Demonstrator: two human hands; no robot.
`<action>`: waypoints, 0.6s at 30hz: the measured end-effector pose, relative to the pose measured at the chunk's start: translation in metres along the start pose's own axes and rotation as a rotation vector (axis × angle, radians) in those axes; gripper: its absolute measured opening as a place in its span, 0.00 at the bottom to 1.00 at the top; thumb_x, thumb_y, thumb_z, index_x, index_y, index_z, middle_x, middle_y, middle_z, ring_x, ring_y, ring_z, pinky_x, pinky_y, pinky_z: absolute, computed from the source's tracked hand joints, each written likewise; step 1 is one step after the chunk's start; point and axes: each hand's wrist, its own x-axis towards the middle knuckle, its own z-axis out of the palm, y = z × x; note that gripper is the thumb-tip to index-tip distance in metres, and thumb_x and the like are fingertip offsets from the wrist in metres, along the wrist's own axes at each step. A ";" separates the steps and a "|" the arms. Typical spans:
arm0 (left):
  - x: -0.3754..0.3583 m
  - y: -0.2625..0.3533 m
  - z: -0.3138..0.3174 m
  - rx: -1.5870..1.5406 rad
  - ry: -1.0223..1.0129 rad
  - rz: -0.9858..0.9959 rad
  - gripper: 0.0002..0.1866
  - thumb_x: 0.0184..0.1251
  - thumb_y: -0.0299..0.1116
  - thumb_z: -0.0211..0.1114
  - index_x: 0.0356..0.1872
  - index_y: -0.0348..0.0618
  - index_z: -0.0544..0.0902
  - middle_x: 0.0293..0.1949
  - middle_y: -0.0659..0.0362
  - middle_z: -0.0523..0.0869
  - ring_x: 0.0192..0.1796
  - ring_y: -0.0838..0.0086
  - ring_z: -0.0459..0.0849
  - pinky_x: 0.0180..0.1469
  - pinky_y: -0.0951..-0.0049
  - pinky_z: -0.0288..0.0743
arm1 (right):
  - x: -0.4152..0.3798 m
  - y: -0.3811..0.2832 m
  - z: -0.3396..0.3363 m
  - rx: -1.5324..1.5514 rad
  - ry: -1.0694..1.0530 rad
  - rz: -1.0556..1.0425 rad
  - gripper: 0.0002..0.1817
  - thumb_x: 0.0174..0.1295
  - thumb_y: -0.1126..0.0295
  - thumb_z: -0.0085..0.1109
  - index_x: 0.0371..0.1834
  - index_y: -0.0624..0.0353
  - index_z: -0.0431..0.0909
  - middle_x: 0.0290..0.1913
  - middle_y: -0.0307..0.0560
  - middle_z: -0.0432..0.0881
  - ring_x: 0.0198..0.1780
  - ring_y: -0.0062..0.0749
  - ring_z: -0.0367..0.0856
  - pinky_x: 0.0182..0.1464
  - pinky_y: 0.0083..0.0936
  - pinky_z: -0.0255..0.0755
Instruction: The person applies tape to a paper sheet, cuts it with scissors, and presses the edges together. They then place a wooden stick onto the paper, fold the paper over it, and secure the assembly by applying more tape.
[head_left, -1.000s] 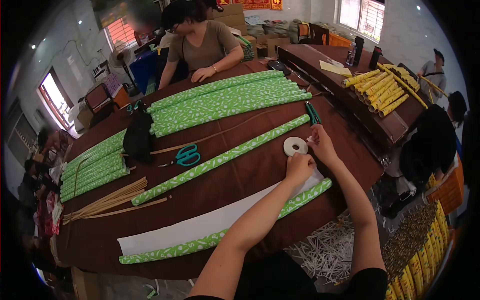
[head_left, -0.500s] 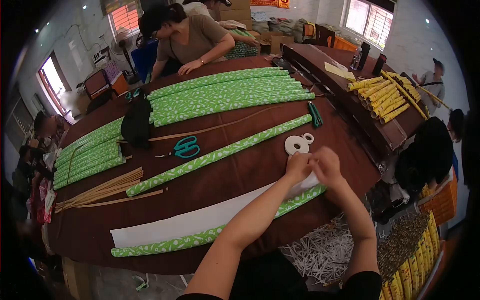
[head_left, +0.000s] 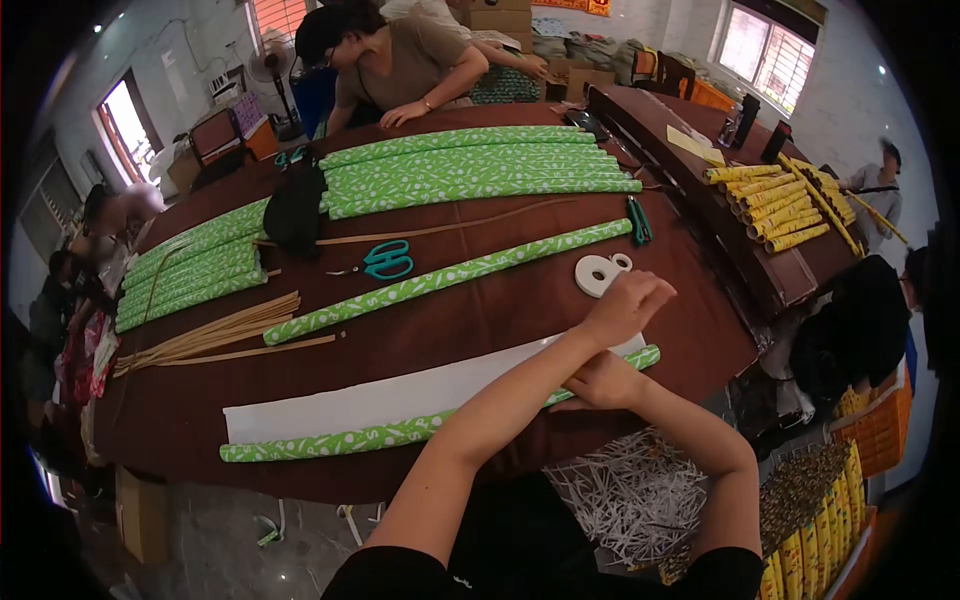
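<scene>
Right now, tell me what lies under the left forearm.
Under the left forearm the white sheet and green roll pass; the right hand sits there too. The sheet's stretch beneath is hidden.

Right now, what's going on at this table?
A person is rolling green patterned paper with its white side up at the near edge of a brown table. The left hand is lifted near the tape rolls; the right hand presses on the roll's end. A co-worker leans over finished green tubes opposite.

Her left hand [head_left: 628, 305] hovers by the tape roll [head_left: 594, 274]; her right hand [head_left: 598, 382] presses the green paper roll [head_left: 400, 434] on the surface [head_left: 480, 310].
</scene>
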 end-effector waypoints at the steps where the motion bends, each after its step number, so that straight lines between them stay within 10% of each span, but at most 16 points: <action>1: 0.005 0.015 0.002 0.135 0.011 0.187 0.10 0.72 0.35 0.59 0.39 0.39 0.84 0.32 0.56 0.84 0.38 0.64 0.81 0.43 0.66 0.74 | -0.010 0.000 0.006 -0.113 -0.050 0.002 0.27 0.63 0.52 0.60 0.57 0.61 0.76 0.53 0.50 0.80 0.55 0.42 0.80 0.59 0.37 0.73; 5: -0.015 0.076 0.011 0.508 -0.251 0.382 0.08 0.62 0.36 0.64 0.34 0.44 0.83 0.32 0.59 0.81 0.39 0.65 0.78 0.43 0.65 0.73 | -0.036 0.013 0.032 0.268 0.104 0.140 0.24 0.65 0.52 0.55 0.55 0.58 0.77 0.51 0.48 0.81 0.54 0.38 0.80 0.54 0.35 0.75; 8: -0.078 0.127 -0.018 0.863 -0.254 0.444 0.10 0.60 0.39 0.65 0.35 0.43 0.82 0.35 0.60 0.80 0.41 0.66 0.78 0.44 0.65 0.74 | -0.025 0.014 -0.019 -0.035 -0.256 0.061 0.17 0.62 0.56 0.56 0.43 0.59 0.77 0.38 0.42 0.77 0.42 0.34 0.78 0.41 0.29 0.74; 18: -0.228 0.166 -0.184 1.251 -0.324 -0.230 0.23 0.52 0.37 0.74 0.49 0.37 0.82 0.45 0.53 0.81 0.45 0.60 0.79 0.48 0.63 0.75 | -0.084 0.046 -0.034 -0.150 -0.137 0.024 0.21 0.54 0.53 0.68 0.37 0.60 0.75 0.29 0.41 0.75 0.31 0.36 0.78 0.33 0.30 0.75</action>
